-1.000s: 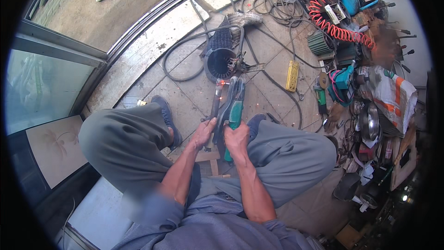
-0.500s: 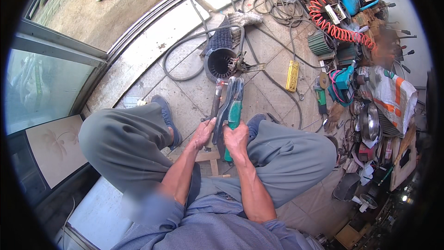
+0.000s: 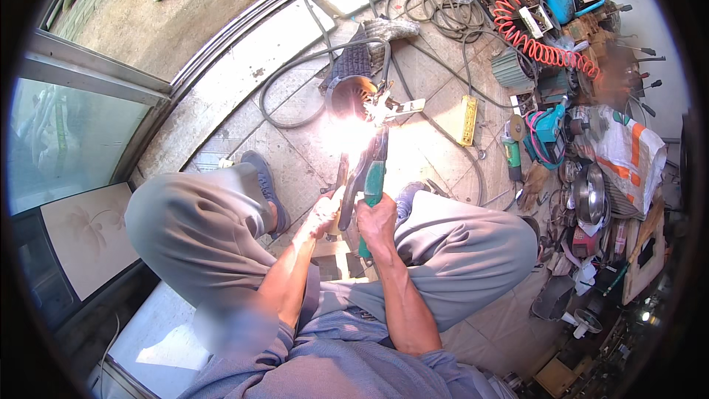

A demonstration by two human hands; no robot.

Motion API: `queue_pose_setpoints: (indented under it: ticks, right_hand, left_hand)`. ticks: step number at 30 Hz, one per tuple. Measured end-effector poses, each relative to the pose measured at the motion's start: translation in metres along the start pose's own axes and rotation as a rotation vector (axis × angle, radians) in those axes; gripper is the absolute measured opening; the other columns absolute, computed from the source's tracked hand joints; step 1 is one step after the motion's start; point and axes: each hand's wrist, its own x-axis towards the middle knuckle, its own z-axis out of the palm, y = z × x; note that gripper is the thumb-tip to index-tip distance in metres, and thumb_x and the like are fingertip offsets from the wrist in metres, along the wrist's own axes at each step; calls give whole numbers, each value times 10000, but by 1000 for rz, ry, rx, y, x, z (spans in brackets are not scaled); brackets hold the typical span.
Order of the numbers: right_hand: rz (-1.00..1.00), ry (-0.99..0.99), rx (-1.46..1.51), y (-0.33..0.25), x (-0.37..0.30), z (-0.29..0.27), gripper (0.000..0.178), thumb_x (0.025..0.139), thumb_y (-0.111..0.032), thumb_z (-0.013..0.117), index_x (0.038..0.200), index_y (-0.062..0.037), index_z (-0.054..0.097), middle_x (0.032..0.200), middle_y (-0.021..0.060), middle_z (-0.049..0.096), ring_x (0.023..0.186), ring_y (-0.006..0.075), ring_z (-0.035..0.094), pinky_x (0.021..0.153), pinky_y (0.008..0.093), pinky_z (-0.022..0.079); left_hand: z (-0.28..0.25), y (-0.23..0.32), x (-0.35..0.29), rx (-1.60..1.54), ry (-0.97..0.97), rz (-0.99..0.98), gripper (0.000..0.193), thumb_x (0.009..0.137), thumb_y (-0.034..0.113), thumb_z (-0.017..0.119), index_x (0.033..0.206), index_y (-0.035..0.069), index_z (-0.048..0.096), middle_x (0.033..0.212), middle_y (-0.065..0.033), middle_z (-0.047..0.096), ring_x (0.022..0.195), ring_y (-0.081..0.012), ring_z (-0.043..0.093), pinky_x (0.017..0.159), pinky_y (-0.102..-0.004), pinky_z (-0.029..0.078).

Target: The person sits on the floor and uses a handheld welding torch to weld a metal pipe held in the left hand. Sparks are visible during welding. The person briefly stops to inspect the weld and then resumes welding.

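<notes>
A blinding welding arc (image 3: 357, 134) burns in front of my hands, at the near rim of a hollow dark metal cylinder (image 3: 350, 92) with slots inside. The glare hides the contact point. My right hand (image 3: 377, 220) is closed around the green handle of a welding electrode holder (image 3: 374, 181). Close beside it stands a long dark curved piece (image 3: 356, 191); I cannot tell whether it belongs to the holder. My left hand (image 3: 323, 214) is wrapped around a dark metal rod (image 3: 343, 171), whose far end disappears in the glare. A metal clamp (image 3: 402, 108) sits beside the cylinder.
Black cables (image 3: 288, 124) loop around the cylinder. A yellow power strip (image 3: 467, 120) lies to its right. Further right are an angle grinder (image 3: 513, 149), a coiled orange hose (image 3: 509, 26) and piled tools. A glass door (image 3: 74, 133) stands at left.
A bright arc has flared up where only a faint glow showed on the rod's end. It lights the floor, my trousers and arms. Both hands stay nearly in place with their grips unchanged.
</notes>
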Motion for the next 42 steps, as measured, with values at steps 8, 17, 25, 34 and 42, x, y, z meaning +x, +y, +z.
queue_pose_setpoints:
  ticks: [8, 17, 25, 34, 42]
  right_hand:
    - [-31, 10, -52, 12, 5, 1, 89, 791, -48, 644, 811, 38, 632, 619, 98, 608, 534, 176, 601, 512, 360, 466]
    - [-145, 58, -175, 20, 9, 2, 152, 807, -89, 624, 799, 61, 649, 663, 218, 655, 625, 340, 689, 616, 446, 518]
    - [-16, 2, 2, 5, 4, -1, 155, 819, -88, 695, 889, 36, 633, 679, 131, 653, 644, 242, 665, 605, 408, 505]
    - [-41, 47, -87, 15, 6, 1, 190, 859, -110, 710, 994, 13, 655, 696, 89, 659, 594, 198, 646, 555, 373, 502]
    - [30, 8, -58, 25, 11, 1, 194, 811, -110, 719, 951, 21, 684, 844, 210, 719, 827, 364, 721, 754, 446, 532]
  left_hand:
    - [4, 10, -2, -58, -17, -21, 527, 1024, 485, 532, 1237, 25, 678, 907, -86, 715, 804, -157, 641, 772, -312, 515]
    - [-1, -5, 7, -44, -19, 26, 485, 1047, 441, 508, 1181, 12, 690, 889, -43, 674, 806, -134, 596, 758, -321, 494]
    - [-6, -26, 16, -76, -29, 89, 493, 1058, 462, 486, 1161, 26, 694, 985, -26, 660, 909, -124, 575, 802, -330, 484]
    - [-2, 13, -11, -39, -25, 16, 638, 1013, 558, 523, 1237, -26, 649, 1084, -86, 692, 994, -172, 612, 915, -338, 476]
    - [-3, 12, -9, -34, -10, 35, 664, 1001, 587, 539, 1218, -28, 658, 1089, -86, 687, 1000, -164, 594, 917, -334, 471]
